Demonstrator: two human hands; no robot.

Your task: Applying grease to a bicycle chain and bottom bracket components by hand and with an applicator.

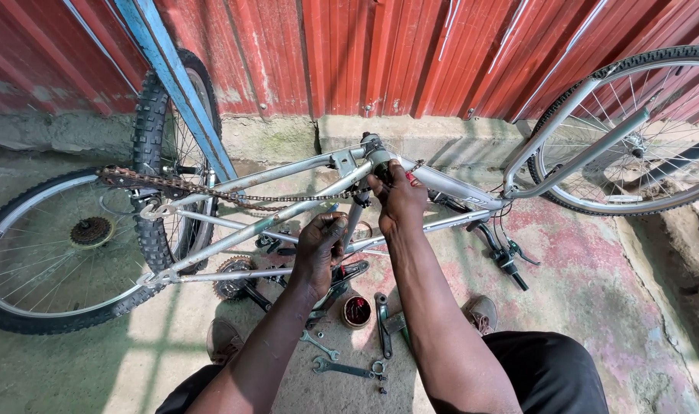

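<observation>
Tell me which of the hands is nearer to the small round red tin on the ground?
The left hand. It grips the silver frame just above the small round red tin; the right hand works higher up, at the bottom bracket.

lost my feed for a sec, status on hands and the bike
Right hand gripping at bottom bracket of upturned silver bike frame. Left hand on frame tube below. Chain hanging loose; wrenches on ground.
</observation>
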